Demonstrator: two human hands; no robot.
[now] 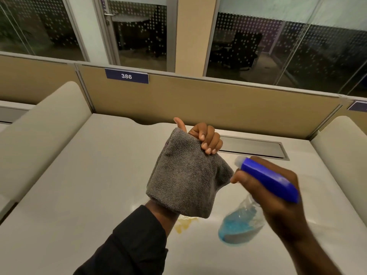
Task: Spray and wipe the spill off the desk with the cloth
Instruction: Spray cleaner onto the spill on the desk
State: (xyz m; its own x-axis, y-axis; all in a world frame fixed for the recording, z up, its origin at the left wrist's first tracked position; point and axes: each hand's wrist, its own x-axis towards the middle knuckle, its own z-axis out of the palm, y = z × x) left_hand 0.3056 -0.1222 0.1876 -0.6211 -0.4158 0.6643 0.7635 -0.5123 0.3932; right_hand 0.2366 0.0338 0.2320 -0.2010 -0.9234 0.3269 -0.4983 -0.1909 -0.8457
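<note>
Left hand (200, 139) is raised off the desk (89, 175), fingers curled shut round one edge of the grey cloth (184, 175), thumb sticking up; rest of the cloth drapes down over the back of the hand & wrist, w/ a dark sleeve (135, 241) below. Cloth looks soft, limp, light terry, no stiffness, so it'll flop & fold wherever it's not pinched; prob best bunched into the palm or flattened under spread fingers for wiping, not held by one edge as now. Just below the left wrist, partly hidden under the hanging cloth hem, sits the spill (184, 224): a small yellowish-brown smear on the pale desk surface, betw the two forearms & nearer the left. To the right of it, right hand (278, 191) is wrapped closed round the neck of the spray bottle (242, 223), index finger reaching fwd by the trigger, blue spray head (268, 179) pointing up & left twd the cloth, not at the spill. Bottle is clear plastic w/ blue liquid roughly a third full or less, so light, rigid, maybe slick if wet; neck grip w/ a finger on the trigger is the right hold. Bottle is blurred, can't tell if the trigger is squeezed. Judging by this, spill looks untouched, so nozzle needs tipping down at the patch below the left wrist before the cloth goes on it
</note>
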